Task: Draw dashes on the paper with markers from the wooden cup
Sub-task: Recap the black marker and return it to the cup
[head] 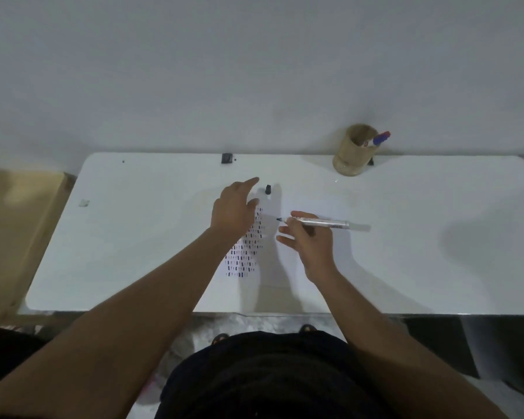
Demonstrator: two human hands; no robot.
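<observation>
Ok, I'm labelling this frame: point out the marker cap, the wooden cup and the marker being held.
marker cap (268,189), head view, on its black body, standing on the table.
wooden cup (354,158), head view, on its front wall.
marker (330,222), head view, on the silver barrel beyond the right hand (310,243).

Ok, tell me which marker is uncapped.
The silver-barrelled marker held in the right hand, dark tip bare and pointing left above the paper. The blue-and-red capped marker stands in the wooden cup.

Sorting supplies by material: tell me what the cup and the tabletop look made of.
Cup: seemingly wood or bamboo, matte tan with faint grain and a thicker base. Tabletop: smooth white surface, likely laminate or coated board, with a slight sheen; the core cannot be told.
</observation>
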